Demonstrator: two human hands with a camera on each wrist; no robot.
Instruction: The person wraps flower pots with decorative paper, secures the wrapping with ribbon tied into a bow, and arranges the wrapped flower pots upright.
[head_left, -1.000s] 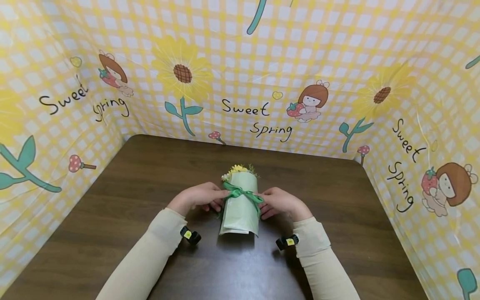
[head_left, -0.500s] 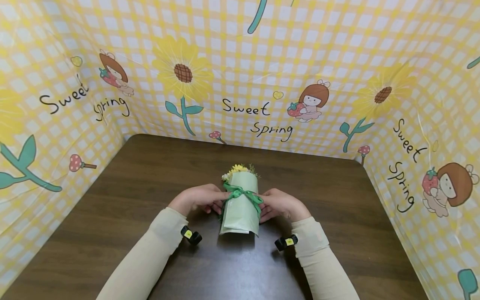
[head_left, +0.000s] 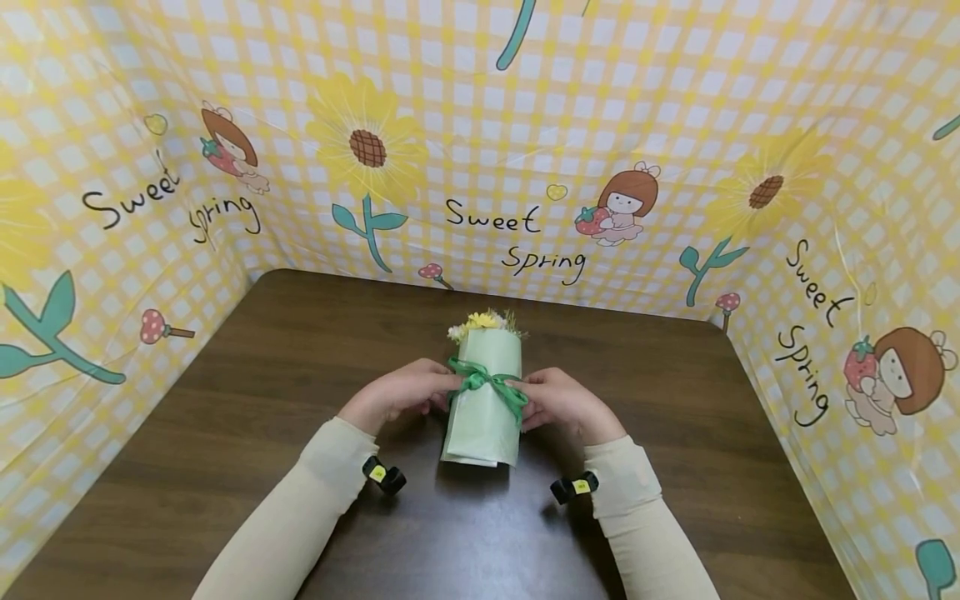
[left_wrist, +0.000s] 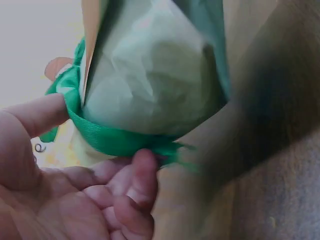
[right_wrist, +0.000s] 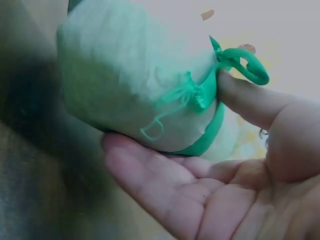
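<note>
A small bouquet (head_left: 483,429) in pale green paper lies at the middle of the table, its yellow and white flowers (head_left: 483,322) at the far end. A green ribbon (head_left: 487,382) is tied round it in a bow. From the left side, my left hand (head_left: 405,390) holds the bouquet, thumb at the ribbon and fingertips beneath, as the left wrist view shows. My right hand (head_left: 564,402) grips the opposite side; in the right wrist view its thumb presses the ribbon (right_wrist: 204,140) and its fingers lie under the paper. The bouquet's underside is mostly hidden.
The dark wooden table (head_left: 300,333) extends all around the bouquet. A yellow checked cloth (head_left: 480,108) with printed flowers and figures walls in the back and both sides. Black camera mounts (head_left: 384,475) sit at the wrists.
The flower end of the bouquet has shifted slightly away and up in the head view. Both hands have moved a little the same way, still holding its sides.
</note>
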